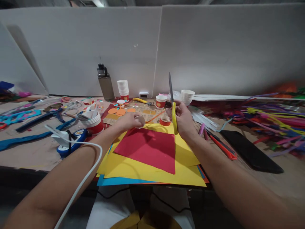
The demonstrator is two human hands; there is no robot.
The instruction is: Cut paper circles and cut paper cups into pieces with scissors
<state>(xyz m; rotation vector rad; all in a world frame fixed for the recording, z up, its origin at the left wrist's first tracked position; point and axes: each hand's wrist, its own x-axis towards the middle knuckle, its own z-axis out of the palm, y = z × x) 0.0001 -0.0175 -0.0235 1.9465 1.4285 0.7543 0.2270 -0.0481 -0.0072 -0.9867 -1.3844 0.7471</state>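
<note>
My right fingers (pixel 183 110) are clamped on yellow-handled scissors (pixel 174 120).
The blades point upward; my left fingers (pixel 129 119) pinch a small round disc (pixel 140 120) by the far edge of red paper (pixel 148 148), which lies on yellow sheets (pixel 133 173) on the worktop (pixel 30 152).

Pale grey panels (pixel 83 38) are standing behind a brownish table (pixel 28 157), running along its back. Above them a light (pixel 98 3) is glowing, while shadow is filling the space under the table.
</note>
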